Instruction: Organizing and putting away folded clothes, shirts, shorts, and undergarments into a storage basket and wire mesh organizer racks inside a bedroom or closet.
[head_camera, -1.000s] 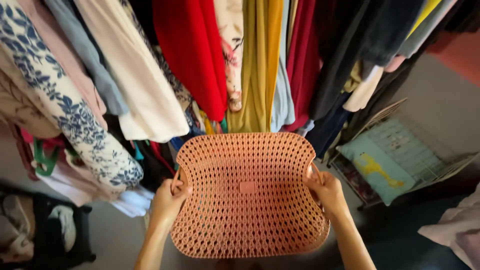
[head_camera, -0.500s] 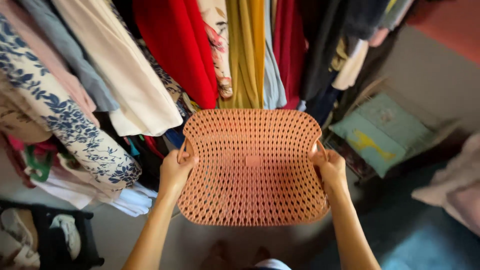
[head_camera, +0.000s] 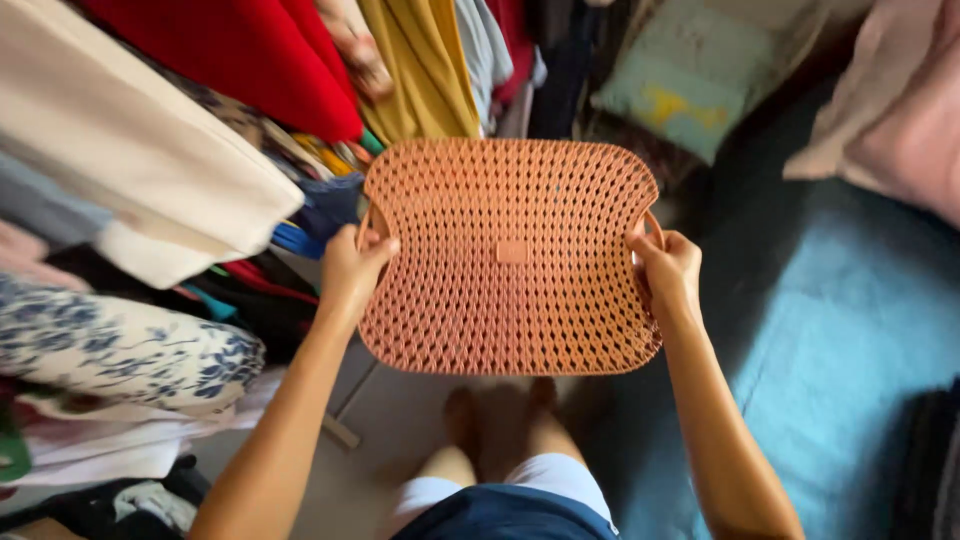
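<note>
I hold an empty salmon-pink openwork plastic basket (head_camera: 510, 255) out in front of me at about waist height, looking straight down into it. My left hand (head_camera: 352, 270) grips the handle on its left side. My right hand (head_camera: 668, 272) grips the handle on its right side. Through the holes in the basket's bottom the floor shows. My bare feet (head_camera: 500, 415) stand below it.
Hanging clothes fill the top and left: a red garment (head_camera: 240, 60), a mustard one (head_camera: 425, 65), a cream one (head_camera: 120, 150), a blue-flowered one (head_camera: 120, 345). A pale green cushion (head_camera: 690, 70) lies at the top right. A blue rug (head_camera: 850, 330) covers the floor on the right.
The view has tilted down and turned right. The basket has come closer to my body and away from the hanging clothes. Both hands keep their grip on the handles.
</note>
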